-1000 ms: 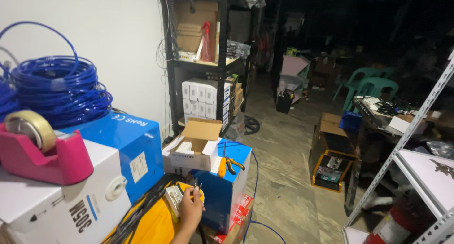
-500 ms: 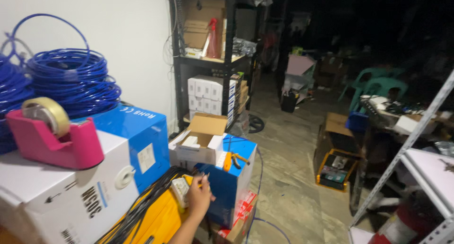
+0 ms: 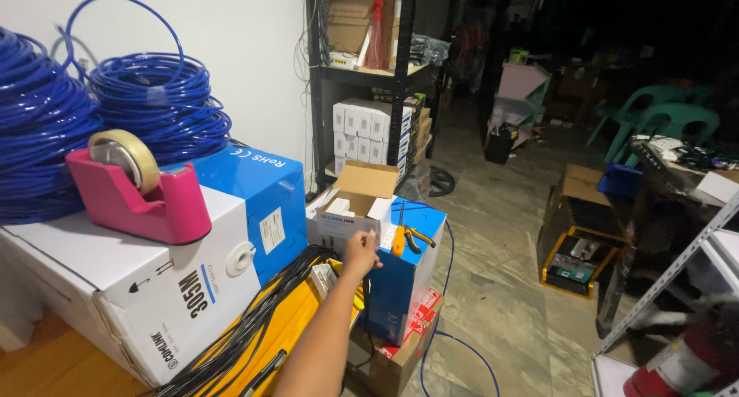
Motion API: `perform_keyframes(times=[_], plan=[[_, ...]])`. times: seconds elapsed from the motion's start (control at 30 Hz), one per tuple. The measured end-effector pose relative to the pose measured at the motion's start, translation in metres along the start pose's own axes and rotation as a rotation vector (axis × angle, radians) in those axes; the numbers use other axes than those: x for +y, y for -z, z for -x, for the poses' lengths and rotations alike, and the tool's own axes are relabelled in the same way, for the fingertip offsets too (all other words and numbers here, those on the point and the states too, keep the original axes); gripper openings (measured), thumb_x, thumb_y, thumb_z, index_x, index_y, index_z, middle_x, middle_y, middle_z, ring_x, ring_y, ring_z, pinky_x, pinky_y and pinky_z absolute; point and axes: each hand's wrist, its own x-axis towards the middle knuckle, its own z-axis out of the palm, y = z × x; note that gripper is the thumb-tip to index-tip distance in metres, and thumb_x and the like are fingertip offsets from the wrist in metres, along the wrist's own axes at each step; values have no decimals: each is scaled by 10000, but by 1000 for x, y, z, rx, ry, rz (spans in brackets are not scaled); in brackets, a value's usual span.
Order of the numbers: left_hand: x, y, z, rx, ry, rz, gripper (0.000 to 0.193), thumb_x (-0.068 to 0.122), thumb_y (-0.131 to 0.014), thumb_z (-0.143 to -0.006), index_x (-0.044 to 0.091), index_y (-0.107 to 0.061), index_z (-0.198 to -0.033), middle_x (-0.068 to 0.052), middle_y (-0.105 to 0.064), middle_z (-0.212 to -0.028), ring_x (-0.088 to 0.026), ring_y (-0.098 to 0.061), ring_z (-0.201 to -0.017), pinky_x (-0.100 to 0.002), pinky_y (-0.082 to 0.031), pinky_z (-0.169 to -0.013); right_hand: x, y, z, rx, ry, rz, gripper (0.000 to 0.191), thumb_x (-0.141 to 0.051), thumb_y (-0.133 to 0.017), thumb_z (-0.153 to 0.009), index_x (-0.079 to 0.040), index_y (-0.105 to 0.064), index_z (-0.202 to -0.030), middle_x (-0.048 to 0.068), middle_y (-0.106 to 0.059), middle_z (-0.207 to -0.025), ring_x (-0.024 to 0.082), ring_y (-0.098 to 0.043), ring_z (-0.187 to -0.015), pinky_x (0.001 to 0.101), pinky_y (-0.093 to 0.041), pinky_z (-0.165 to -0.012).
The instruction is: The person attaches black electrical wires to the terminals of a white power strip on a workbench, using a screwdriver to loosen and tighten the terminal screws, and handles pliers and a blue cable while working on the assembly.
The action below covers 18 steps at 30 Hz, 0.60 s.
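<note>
Here, a dim storeroom with a concrete floor (image 3: 493, 289) and a black shelving rack (image 3: 362, 73) holds stacked cable cartons: a white carton (image 3: 138, 289) bearing a pink tape dispenser (image 3: 138, 189), then a blue carton (image 3: 400, 281). One hand (image 3: 360, 252), which side unclear, reaches the small open white box (image 3: 350, 212) on that blue carton, beside the orange-handled pliers (image 3: 408, 237). Its finger closure cannot be made out; the other hand is out of frame.

— Which hand shows?
— One bare hand (image 3: 362, 252), its forearm stretched forward and up from the lower edge; which side is unclear.
— Its pose?
— Fingers loosely curled, fingertips pointing ahead.
</note>
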Motion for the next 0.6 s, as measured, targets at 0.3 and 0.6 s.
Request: perform_keyframes(times=[0.3, 0.6], plan=[[-24, 0, 13, -28, -119, 73, 289, 289, -599, -1014, 10, -674, -1012, -71, -659, -756, -117, -594, -486, -298, -545, -438, -47, 56, -77, 468, 542, 355, 322, -312, -607, -975, -83, -674, -1191, 155, -658, -1173, 342, -608, -1167, 422, -497, -1037], [-54, 8, 28, -14, -98, 85, 267, 309, -605, -1006, 61, -666, -929, 4, -604, -695, -78, -519, -472, -252, -415, -421, -187, 81, -93, -148, 875, -262, 190, -154, -707, -928, -33, -722, -1073, 75, -747, -1000, 156, -702, -931, 328, -558, -842]])
